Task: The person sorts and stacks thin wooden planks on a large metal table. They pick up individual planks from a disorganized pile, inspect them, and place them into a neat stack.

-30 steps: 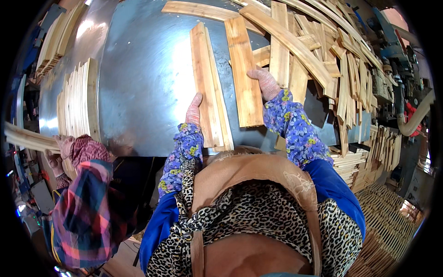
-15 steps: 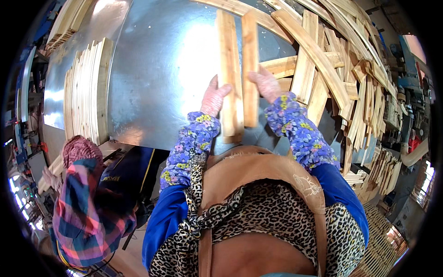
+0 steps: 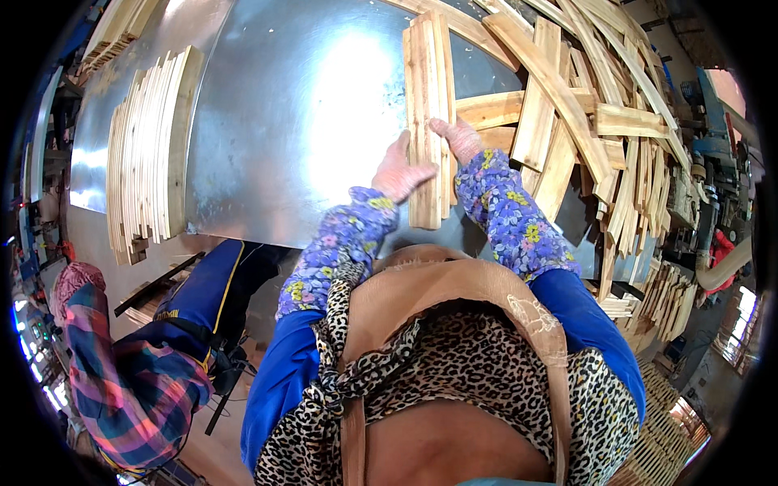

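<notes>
Two or more narrow wooden boards [image 3: 421,85] lie side by side against each other, long ends pointing away from me, over the metal tabletop. My left hand [image 3: 402,172] grips them at their left edge, its thumb laid across the top face. On the opposite edge my right hand [image 3: 459,139] holds them too, thumb on the upper face and the other fingers mostly hidden. Just right of the boards begins a loose heap of crossed wooden boards [image 3: 559,121].
A row of pale boards [image 3: 150,154] stands close together on the left of the metal table [image 3: 259,121]. More boards [image 3: 117,32] are stacked at the far left. A person in a plaid sleeve [image 3: 134,381] is near the table's left front. A slatted wooden stack [image 3: 668,300] stands at right.
The two separate boards have come together between my hands. A short board now lies across the right-hand heap. The neighbouring person has shifted left and back.
</notes>
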The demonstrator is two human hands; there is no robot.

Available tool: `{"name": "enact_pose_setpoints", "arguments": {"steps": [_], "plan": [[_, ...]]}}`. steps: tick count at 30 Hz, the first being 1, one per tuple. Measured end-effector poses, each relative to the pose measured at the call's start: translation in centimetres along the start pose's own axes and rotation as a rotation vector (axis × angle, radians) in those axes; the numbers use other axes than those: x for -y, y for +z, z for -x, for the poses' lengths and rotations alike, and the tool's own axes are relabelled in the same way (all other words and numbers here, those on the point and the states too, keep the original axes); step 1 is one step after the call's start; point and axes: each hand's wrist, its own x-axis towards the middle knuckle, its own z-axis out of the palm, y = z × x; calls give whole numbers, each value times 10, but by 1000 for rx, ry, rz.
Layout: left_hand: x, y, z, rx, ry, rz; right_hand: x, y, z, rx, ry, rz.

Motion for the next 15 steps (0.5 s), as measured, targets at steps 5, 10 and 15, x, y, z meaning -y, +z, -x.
{"name": "enact_pose_setpoints", "arguments": {"steps": [5, 10, 15], "plan": [[-1, 26, 24, -86, 22, -359, -11, 9, 14, -88, 76, -201], [-2, -23, 57, -288, -5, -33, -12, -29, 39, 151, 164, -607], [5, -110, 81, -396, -198, -1118, -12, -27, 53, 108, 128, -650]]}}
